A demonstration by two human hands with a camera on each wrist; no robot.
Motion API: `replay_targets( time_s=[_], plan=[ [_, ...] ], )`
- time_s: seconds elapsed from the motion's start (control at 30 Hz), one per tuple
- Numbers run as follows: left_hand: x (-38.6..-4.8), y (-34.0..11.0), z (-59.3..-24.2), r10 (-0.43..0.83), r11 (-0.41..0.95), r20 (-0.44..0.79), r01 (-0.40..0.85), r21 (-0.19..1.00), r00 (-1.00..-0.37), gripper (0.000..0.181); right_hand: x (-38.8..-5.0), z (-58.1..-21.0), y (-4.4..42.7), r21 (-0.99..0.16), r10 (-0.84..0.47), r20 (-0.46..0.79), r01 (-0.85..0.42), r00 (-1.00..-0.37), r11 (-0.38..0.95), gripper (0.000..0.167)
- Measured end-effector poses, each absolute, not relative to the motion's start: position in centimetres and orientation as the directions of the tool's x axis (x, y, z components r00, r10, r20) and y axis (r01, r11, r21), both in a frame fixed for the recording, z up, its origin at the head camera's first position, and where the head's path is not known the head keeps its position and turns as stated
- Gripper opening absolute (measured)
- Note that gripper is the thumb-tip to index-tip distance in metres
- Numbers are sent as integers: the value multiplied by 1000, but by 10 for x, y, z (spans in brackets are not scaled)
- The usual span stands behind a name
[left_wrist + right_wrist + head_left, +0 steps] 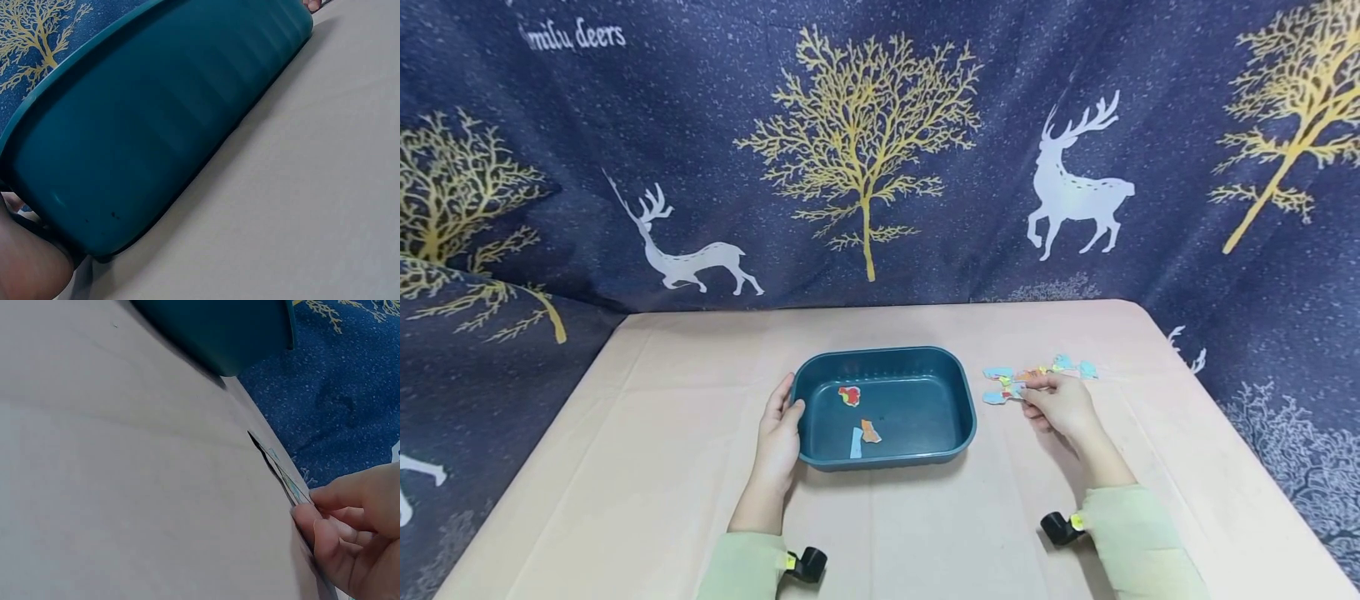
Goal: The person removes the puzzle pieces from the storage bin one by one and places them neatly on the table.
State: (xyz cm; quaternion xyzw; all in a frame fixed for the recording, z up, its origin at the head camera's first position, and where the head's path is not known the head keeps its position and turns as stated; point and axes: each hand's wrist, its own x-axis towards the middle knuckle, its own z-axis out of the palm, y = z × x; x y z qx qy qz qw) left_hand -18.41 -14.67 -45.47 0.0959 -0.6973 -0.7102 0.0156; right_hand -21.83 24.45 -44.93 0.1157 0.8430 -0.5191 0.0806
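A dark teal rectangular tray [887, 457] stands on the table, holding a red and yellow piece [849, 396], an orange piece [870, 432] and a light blue piece [856, 442]. My left hand [778, 437] grips its left wall, thumb at the rim; the left wrist view shows part of that hand [31, 262] at the tray's corner [94, 231]. Right of the tray, several joined flat pieces [1000, 374] lie on the table. My right hand [1063, 408] pinches the lower part of them between thumb and fingers; the right wrist view shows the hand [350, 531] and thin pieces [281, 472] edge-on.
The table [625, 467] has a pale cloth on it. Behind it hangs a dark blue curtain [925, 250] printed with deer and trees. Each sleeve has a black device near the wrist, one on the left [808, 565] and one on the right [1060, 528].
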Motion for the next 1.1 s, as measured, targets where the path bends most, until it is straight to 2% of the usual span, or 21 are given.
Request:
replay_targets(
  time_s=[0.27,0.63,0.87,1.1],
  plan=[
    [-184,-149,-452,-162,-32,-106,-102,994,-981,52,-220,-446,241,-838,132,-209,247,-969,487,27],
    [-185,-150,-451,-174,-56,-104,-96,994,-979,52,-222,-438,242,-838,142,-155,206,-978,506,36],
    [-186,-146,-456,-167,-52,-106,-98,994,-980,51,-215,-433,242,-858,114,-126,166,-986,487,40],
    [-185,-146,-458,-163,-61,-98,-90,994,-982,50,-215,-428,239,-856,49,-50,69,-998,513,43]
  ],
)
